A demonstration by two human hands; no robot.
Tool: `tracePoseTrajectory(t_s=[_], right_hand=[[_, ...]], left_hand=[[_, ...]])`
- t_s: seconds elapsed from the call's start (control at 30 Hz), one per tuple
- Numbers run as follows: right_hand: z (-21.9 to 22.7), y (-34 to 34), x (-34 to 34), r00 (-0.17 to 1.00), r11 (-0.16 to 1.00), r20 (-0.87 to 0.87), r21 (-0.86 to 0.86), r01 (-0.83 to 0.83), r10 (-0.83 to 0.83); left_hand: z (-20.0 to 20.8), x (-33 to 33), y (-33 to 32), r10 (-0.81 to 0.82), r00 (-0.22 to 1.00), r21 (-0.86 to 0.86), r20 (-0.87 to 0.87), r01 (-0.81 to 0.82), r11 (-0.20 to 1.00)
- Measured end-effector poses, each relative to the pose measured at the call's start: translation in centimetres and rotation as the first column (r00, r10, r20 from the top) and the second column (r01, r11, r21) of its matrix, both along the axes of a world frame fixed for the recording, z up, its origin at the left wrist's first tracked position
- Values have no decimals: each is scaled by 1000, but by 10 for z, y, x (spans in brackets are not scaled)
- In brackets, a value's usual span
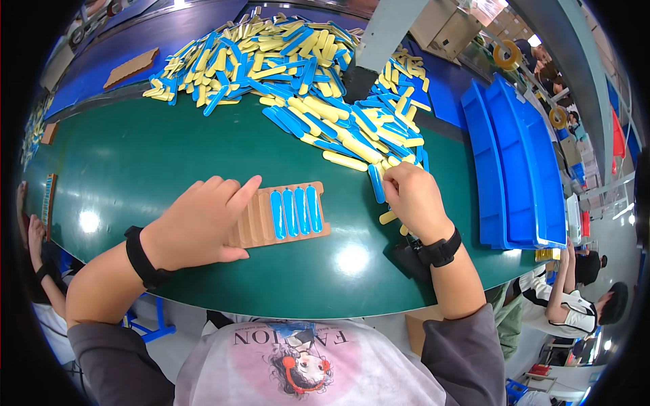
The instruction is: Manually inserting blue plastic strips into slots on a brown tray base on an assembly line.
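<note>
A brown slotted tray [292, 238] lies on the green table, with several glossy blue oblong strips [300, 211] side by side in its right-hand slots. My left hand [196, 220] rests over the tray's left end, fingers apart and thumb along its near edge, hiding part of the bare slots. To the right, my right hand [416, 199] is closed in a pinch at the edge of another blue strip [376, 183], at the near end of a large heap of loose blue and yellow strips [271, 61]. Its fingertips are partly hidden.
Blue plastic bins [497, 169] stand at the table's right edge. A grey post [386, 34] rises through the heap. A dark object [408, 260] lies beneath my right wrist. A piece of brown cardboard [132, 68] lies far left. Other people sit at both sides.
</note>
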State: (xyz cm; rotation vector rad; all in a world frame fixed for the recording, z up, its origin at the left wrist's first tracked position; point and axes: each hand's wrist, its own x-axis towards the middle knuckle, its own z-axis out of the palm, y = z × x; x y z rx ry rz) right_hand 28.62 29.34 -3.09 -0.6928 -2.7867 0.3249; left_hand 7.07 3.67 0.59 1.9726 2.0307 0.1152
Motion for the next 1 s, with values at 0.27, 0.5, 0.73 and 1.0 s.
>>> tracePoseTrajectory(t_s=[0.27,0.5,0.73,1.0], right_hand=[[-14,-12,-6,987,989,-128,119,-84,99],[-19,3,-2,984,982,-173,169,79,-50],[-13,10,7,922,718,-291,-696,-21,-255],[-2,6,4,940,268,-190,-957,-113,-284]], left_hand=[[24,7,82,-225,964,238,-140,253,938],[-38,15,189,-296,937,208,-185,332,920],[-23,14,183,-248,953,116,-171,270,956],[-26,-11,169,-234,965,48,-120,241,969]])
